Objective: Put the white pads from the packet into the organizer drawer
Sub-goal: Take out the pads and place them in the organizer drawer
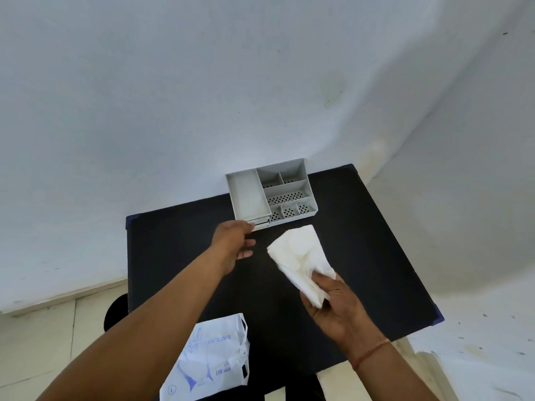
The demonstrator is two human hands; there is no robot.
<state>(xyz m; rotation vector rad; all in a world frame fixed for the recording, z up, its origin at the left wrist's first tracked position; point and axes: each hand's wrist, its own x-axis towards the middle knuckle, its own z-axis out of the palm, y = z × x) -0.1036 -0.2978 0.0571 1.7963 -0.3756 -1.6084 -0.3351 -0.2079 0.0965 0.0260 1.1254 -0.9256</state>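
Head view: my right hand [333, 302] grips the near end of a bunch of white pads [298, 256], held above the black table [362, 241]. My left hand [231, 244] reaches to the drawer [260, 224] at the organizer [272, 192] front, fingertips at its edge; I cannot tell whether it grips. The packet [208, 360] lies at the table's near edge.

At the centre of the frame the table [362, 256] is showing matte black with dark blue corners, and the organizer [270, 192] at its far edge is showing pale grey, its right compartments dotted with rows of black holes. The pads [298, 253] are showing white with faint cream patches, while the packet [211, 363] at lower centre is showing white with blue lettering and blue shapes. A thin orange-red thread [372, 353] is circling the right wrist, and the wall [173, 82] is showing pale bluish white.
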